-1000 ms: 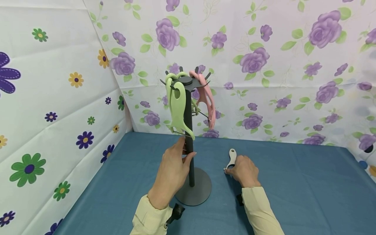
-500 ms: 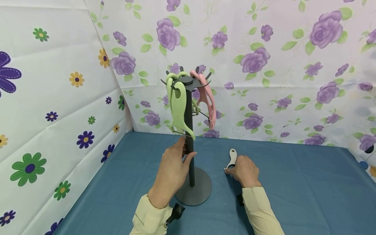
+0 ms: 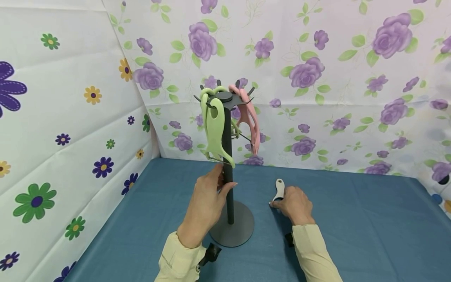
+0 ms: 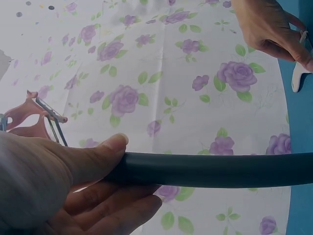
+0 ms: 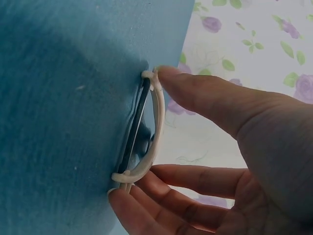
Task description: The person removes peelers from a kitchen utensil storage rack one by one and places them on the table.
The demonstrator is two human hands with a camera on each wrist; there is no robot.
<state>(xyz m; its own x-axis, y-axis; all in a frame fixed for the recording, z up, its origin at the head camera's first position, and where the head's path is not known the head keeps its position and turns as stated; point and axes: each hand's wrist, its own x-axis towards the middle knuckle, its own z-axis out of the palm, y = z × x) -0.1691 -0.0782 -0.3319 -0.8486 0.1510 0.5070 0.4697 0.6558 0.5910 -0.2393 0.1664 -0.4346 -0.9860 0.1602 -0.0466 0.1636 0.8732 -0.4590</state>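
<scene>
A dark stand [image 3: 230,211] with a round base stands upright, and my left hand [image 3: 205,201] holds its pole with thumb and fingers. In the left wrist view the pole [image 4: 220,170] runs out from between thumb and fingers. Green peelers [image 3: 214,131] and a pink peeler [image 3: 254,131] hang from hooks at the stand's top, above that hand. To the right, a white peeler [image 3: 280,188] lies on the table. My right hand [image 3: 297,204] pinches its head; in the right wrist view, thumb and fingers [image 5: 171,196] are at opposite ends of the blade frame [image 5: 160,120].
A blue cloth [image 3: 370,227] covers the table. Behind it hangs a rose-patterned sheet [image 3: 352,98], and a flower-patterned sheet [image 3: 70,117] closes off the left side. Several upturned hooks [image 3: 251,91] ring the stand's top.
Both hands keep their places on the stand and the white peeler. The whole view has shifted very slightly.
</scene>
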